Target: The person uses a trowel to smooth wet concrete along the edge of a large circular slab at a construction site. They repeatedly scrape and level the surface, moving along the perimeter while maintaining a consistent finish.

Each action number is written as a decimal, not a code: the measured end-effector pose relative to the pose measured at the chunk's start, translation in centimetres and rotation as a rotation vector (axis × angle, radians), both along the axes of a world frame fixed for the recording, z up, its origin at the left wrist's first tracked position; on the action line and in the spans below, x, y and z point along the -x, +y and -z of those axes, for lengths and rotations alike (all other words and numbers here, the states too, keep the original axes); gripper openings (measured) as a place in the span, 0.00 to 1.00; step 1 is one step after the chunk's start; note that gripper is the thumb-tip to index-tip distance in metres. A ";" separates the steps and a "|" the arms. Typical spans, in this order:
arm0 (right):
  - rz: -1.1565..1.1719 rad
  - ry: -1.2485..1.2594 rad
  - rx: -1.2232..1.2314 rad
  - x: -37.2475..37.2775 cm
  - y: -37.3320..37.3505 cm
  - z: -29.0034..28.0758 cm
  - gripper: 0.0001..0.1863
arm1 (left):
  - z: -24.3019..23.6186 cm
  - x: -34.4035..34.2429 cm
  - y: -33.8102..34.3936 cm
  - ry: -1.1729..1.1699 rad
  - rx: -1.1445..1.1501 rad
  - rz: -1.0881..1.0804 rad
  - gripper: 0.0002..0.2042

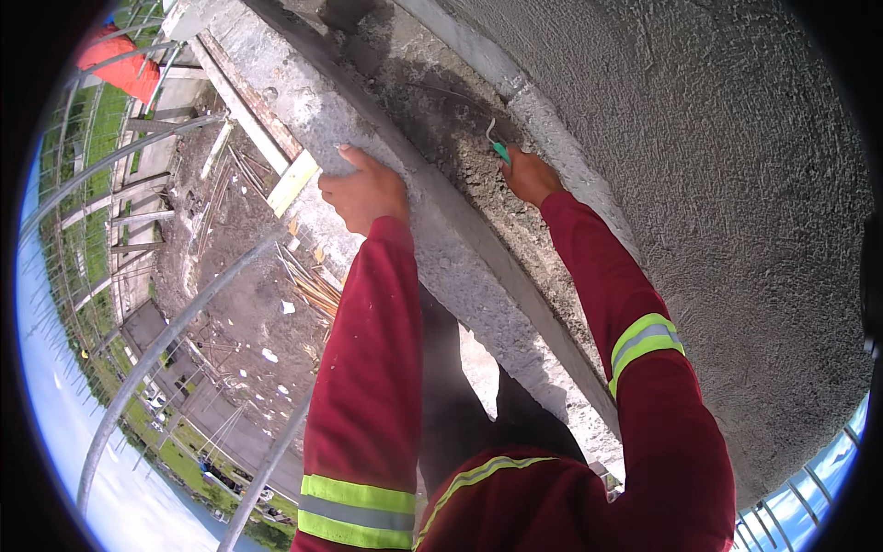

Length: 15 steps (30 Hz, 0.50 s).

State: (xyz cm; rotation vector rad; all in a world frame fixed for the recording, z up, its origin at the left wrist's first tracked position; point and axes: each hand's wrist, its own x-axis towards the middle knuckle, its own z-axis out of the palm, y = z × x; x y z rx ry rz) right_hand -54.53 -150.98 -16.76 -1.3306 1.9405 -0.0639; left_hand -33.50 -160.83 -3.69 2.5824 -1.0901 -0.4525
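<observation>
My right hand [531, 177] is closed round the green handle of a small trowel [499, 147]. Its bent metal neck points into the concrete channel [441, 124], where the blade blends with the dark, rough mortar and is hard to make out. On the near concrete ledge [451, 244], along the channel's left side, my left hand [365, 190] lies flat with the thumb apart. It holds nothing and is close to the end of a pale wooden board [293, 182].
A rough grey plastered wall [717, 166] rises on the right. Metal scaffold tubes [175, 327] cross the left side. Far below lies bare ground [248, 340] with loose sticks and debris. An orange-red cloth [121, 64] hangs at the upper left.
</observation>
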 end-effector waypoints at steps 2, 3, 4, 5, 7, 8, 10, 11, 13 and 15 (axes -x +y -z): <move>0.056 -0.003 0.081 -1.5 -3.6 1.7 0.16 | 0.1 -0.1 0.1 0.003 -0.005 0.008 0.36; 0.054 -0.020 0.117 -2.4 -4.6 2.4 0.16 | 0.1 -0.1 0.1 -0.002 0.003 0.011 0.36; 0.063 -0.020 0.140 -3.2 -5.1 2.9 0.15 | 0.1 -0.1 0.1 -0.007 0.009 0.012 0.36; 0.081 -0.016 0.184 -4.0 -5.1 3.2 0.14 | 0.1 -0.1 0.0 -0.002 0.004 0.010 0.36; -0.050 -0.047 0.047 -5.1 -3.2 3.1 0.13 | 0.0 0.0 0.0 0.012 -0.005 -0.006 0.36; -0.118 -0.061 -0.016 -5.3 -1.7 2.7 0.13 | 0.0 0.0 -0.1 0.010 -0.019 -0.013 0.36; -0.131 -0.150 -0.071 -4.7 2.1 1.3 0.13 | -0.1 0.1 -0.2 0.010 -0.043 -0.031 0.35; -0.123 -0.118 -0.060 -3.9 3.9 0.4 0.13 | -0.1 0.1 -0.2 0.011 -0.025 -0.035 0.35; -0.143 -0.066 -0.157 -1.4 6.8 -1.4 0.12 | -0.2 0.1 -0.2 0.003 0.002 -0.031 0.35; 0.015 -0.161 -0.256 0.9 8.0 -2.7 0.12 | -0.4 0.1 -0.2 0.009 -0.015 -0.031 0.35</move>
